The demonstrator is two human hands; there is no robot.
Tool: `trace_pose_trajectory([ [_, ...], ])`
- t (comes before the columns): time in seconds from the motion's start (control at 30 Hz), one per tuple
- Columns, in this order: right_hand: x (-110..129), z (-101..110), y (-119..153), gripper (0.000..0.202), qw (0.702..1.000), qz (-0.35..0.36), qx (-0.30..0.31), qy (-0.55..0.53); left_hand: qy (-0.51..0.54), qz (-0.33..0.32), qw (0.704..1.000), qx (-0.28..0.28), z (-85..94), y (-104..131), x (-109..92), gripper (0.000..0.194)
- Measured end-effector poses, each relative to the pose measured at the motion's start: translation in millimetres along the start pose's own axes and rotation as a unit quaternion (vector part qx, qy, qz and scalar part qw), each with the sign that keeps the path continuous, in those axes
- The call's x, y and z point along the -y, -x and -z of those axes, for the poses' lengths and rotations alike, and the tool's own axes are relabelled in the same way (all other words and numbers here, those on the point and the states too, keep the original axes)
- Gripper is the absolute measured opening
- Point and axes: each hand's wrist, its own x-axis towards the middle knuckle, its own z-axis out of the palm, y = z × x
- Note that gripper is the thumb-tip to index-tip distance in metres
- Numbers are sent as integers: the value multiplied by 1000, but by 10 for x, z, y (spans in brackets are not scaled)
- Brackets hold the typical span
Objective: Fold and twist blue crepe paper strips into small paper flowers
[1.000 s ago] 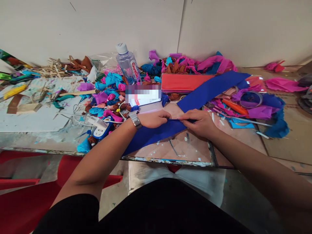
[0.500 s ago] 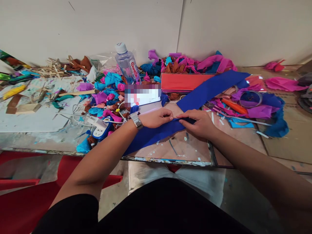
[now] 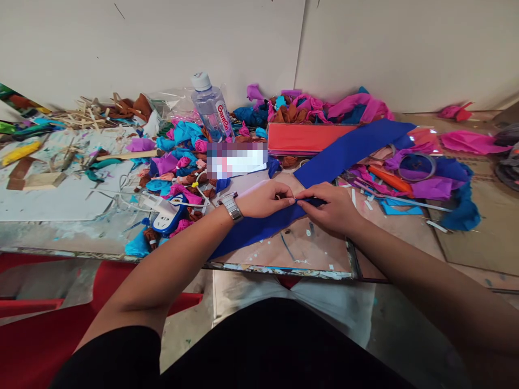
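Observation:
A dark blue strip that looks like crepe paper (image 3: pixel 255 231) slants across the tabletop beneath my hands. My left hand (image 3: pixel 265 201), with a metal watch on its wrist, pinches the strip's upper edge between thumb and fingertips. Right beside it, my right hand (image 3: pixel 333 208) also pinches the blue material, its fingertips nearly meeting the left ones. A narrow dark blue part shows between the right thumb and index finger. Another length of blue material (image 3: pixel 348 152) lies just beyond the hands and runs to the upper right. Whether the two lengths join is hidden.
Behind stand a water bottle (image 3: pixel 211 111) and a red box (image 3: pixel 308 138); a lit phone (image 3: pixel 239 162) lies nearer. Crumpled colored pieces surround a power strip (image 3: pixel 168 216) at left. At right are a tape roll (image 3: pixel 417 166) and an orange-handled tool (image 3: pixel 390 180).
The left hand has moved slightly right, and its thumb and fingertips now meet the right fingertips at the strip's edge. The right hand stays almost in place.

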Motion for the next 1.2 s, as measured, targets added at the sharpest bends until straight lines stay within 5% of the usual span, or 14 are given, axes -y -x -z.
trace_pose_trajectory([
  [1.2,32,64,-30,11,999,29,26,21,-21,-11,999,-39,-41,27,-60,34],
])
